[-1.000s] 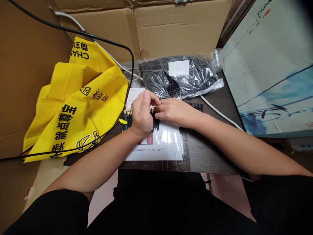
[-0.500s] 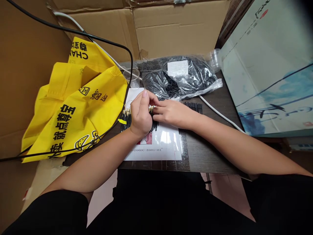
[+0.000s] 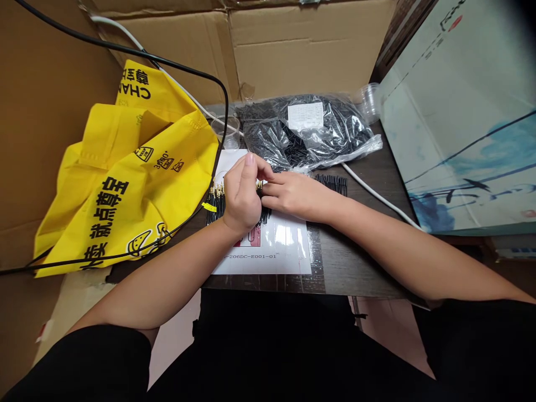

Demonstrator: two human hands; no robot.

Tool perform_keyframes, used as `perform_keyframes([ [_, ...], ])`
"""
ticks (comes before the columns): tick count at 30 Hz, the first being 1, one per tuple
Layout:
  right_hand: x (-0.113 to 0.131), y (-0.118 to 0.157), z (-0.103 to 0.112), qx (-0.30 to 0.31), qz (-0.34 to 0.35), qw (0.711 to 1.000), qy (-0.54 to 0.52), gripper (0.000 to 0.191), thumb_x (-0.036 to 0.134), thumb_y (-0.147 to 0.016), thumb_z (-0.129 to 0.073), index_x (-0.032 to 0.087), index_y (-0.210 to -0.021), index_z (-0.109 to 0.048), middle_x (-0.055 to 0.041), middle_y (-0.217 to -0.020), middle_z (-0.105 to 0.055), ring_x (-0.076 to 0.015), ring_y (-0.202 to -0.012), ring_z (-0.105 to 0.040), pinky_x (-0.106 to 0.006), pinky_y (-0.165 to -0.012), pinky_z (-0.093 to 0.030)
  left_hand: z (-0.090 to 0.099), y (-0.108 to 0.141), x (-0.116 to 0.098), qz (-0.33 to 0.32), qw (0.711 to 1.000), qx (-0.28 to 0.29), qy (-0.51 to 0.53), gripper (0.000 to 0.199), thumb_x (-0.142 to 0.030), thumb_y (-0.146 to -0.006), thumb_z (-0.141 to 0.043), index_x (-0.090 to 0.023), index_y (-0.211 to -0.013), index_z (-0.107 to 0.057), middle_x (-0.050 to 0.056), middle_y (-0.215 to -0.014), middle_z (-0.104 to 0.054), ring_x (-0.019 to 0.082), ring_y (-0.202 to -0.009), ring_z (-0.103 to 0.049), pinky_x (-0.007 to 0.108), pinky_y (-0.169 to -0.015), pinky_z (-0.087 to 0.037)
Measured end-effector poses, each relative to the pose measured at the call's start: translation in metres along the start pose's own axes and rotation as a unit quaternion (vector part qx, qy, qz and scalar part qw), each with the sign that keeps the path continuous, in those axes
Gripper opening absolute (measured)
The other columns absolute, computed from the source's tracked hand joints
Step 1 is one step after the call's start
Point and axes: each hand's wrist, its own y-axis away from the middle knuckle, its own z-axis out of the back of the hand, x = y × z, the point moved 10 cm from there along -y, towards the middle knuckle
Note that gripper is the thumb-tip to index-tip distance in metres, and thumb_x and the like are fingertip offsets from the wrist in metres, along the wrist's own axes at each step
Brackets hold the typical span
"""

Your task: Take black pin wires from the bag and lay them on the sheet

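Over the dark surface [image 3: 364,251], both bare forearms are angled inward, the left arm [image 3: 167,273] from the lower left and the right arm [image 3: 402,251] from the lower right. By the hands, set close together, the printed white sheet [image 3: 288,245] is partly covered. Across its upper part the row of gold-tipped black pieces [image 3: 215,207] is seen, overlapped by the left hand [image 3: 243,195], whose thumb is pointed away from the body and whose fingers are curled rightward. The right hand [image 3: 293,195] is turned back upward, its fingers directed left, slightly parted, at the row. Whether anything is pinched by either hand cannot be told.
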Motion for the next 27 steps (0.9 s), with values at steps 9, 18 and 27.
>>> perform_keyframes([
  [9, 0.0025, 0.0009, 0.0012, -0.015, -0.001, 1.000, 0.015, 0.020, 0.016, -0.100, -0.045, 0.014, -0.090, -0.062, -0.0064, -0.092, -0.063, -0.0199, -0.093, -0.051, -0.033, -0.070, -0.037, -0.0008, -0.0001, 0.0029, 0.011, 1.000, 0.005, -0.021, 0.055, -0.054, -0.102, -0.029, -0.020, -0.068, -0.057, 0.003, -0.069, -0.056, 0.013, -0.067, -0.052, 0.031, -0.068, -0.042],
  [18, 0.0040, 0.0011, -0.0002, -0.038, 0.001, 0.999, 0.017, 0.023, 0.015, -0.101, -0.042, 0.012, -0.093, -0.063, -0.0074, -0.092, -0.062, -0.0195, -0.095, -0.050, -0.033, -0.071, -0.038, -0.0009, -0.0004, -0.0001, -0.004, 1.000, -0.006, -0.011, 0.053, -0.053, -0.101, -0.032, -0.021, -0.068, -0.058, 0.003, -0.067, -0.055, 0.013, -0.066, -0.051, 0.032, -0.066, -0.043],
  [27, 0.0073, 0.0015, 0.0028, -0.059, 0.010, 0.998, 0.025, 0.022, 0.014, -0.101, -0.043, 0.013, -0.095, -0.064, -0.0058, -0.090, -0.062, -0.0191, -0.091, -0.049, -0.032, -0.070, -0.037, -0.0001, -0.0003, 0.0006, 0.004, 1.000, -0.005, -0.023, 0.055, -0.054, -0.101, -0.030, -0.022, -0.067, -0.059, 0.003, -0.067, -0.056, 0.015, -0.066, -0.052, 0.034, -0.067, -0.042],
])
